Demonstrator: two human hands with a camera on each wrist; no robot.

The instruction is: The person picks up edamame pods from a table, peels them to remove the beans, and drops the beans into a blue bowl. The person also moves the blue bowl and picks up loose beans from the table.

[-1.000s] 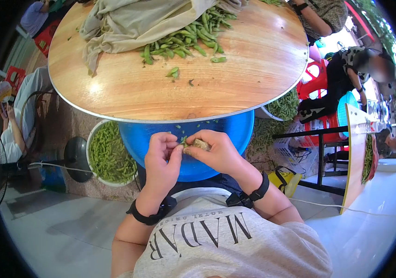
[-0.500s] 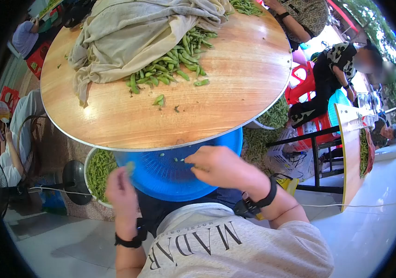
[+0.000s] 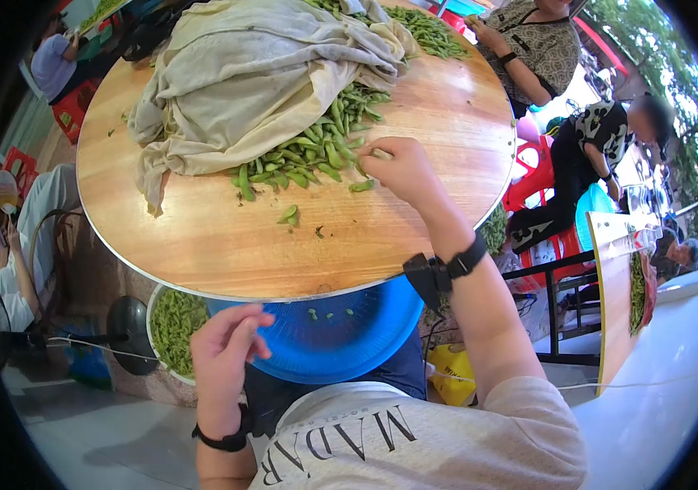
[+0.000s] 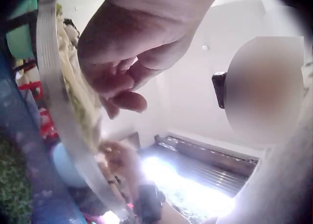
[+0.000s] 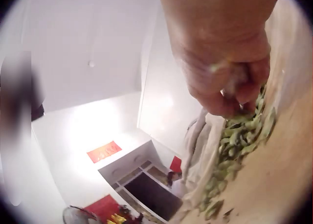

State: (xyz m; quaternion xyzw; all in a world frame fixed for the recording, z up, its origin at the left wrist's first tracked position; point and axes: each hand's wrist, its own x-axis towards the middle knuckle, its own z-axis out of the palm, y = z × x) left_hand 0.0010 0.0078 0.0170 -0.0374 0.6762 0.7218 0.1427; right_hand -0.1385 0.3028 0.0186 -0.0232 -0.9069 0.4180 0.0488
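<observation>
The right hand reaches over the round wooden table to the edge of a heap of green pods. Its curled fingers hold a small pale object; what it is cannot be told. In the right wrist view the fingertips of that hand touch the pods. Over the left rim of a blue basin hangs the left hand, fingers loosely bent and holding nothing, as the left wrist view of the hand also shows. A few small green beans lie in the basin.
A grey-beige cloth covers part of the pod heap. Beside the blue basin, left, stands a white-rimmed tub of green pods. A yellow bag is at right below the table. Several people sit around, one at the table's far right.
The right hand has moved from above the basin up and forward to the pods on the table. The left hand, earlier beside the right, moved left; the green piece at its fingers is gone.
</observation>
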